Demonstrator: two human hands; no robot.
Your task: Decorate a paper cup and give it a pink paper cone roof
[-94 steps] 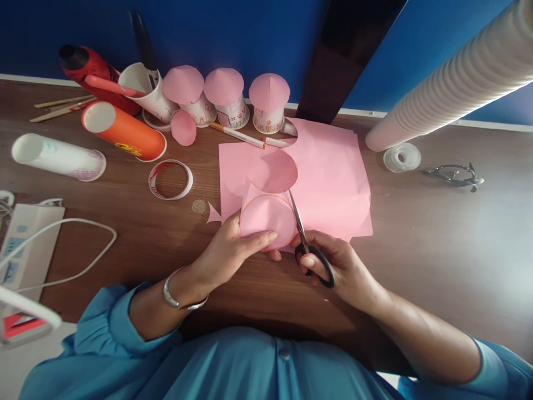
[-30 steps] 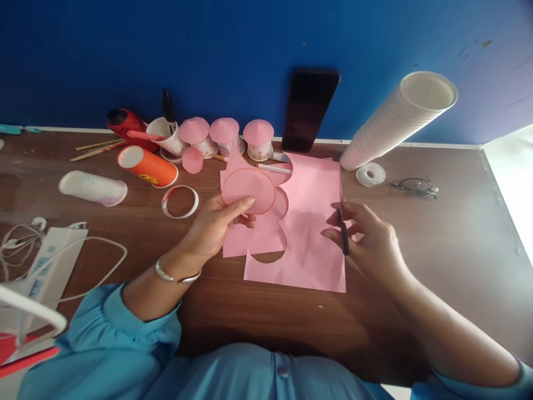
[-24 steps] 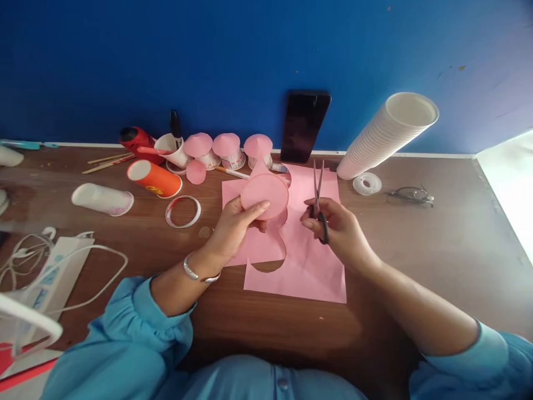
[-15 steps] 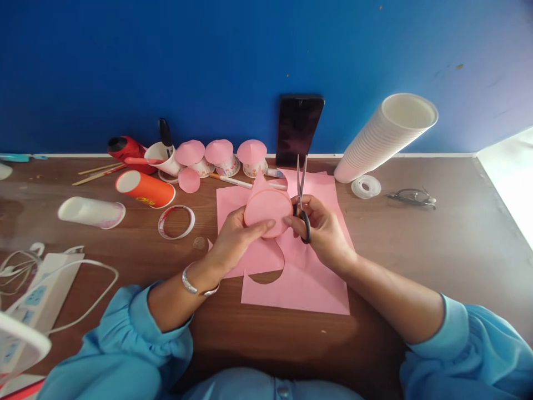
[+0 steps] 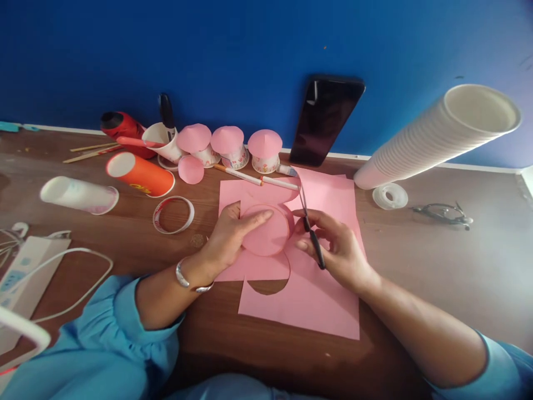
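Note:
My left hand (image 5: 231, 233) grips a round pink paper circle (image 5: 266, 230) by its left edge, thumb lying on top. An orange outline runs along the circle's rim. In my right hand (image 5: 337, 244) are black-handled scissors (image 5: 313, 233), their blades pointing away from me and apart from the circle. Beneath both hands lie pink paper sheets (image 5: 316, 303); a rounded notch is cut out of the lower one. Behind them rest white pens (image 5: 280, 182). Three small paper cups with pink cone tops (image 5: 265, 145) stand along the wall.
A tall stack of white cups (image 5: 433, 139), a tape roll (image 5: 390, 196) and glasses (image 5: 443, 213) are on the right. A phone (image 5: 327, 119) leans on the blue wall. To the left are an orange cup (image 5: 141, 175), a white cup (image 5: 81, 194) and a power strip (image 5: 31, 266).
The scissors in my right hand have moved right, away from the circle, and tilted. My right thumb has left the circle's edge. A pointed scrap above it no longer stands up. The view has shifted.

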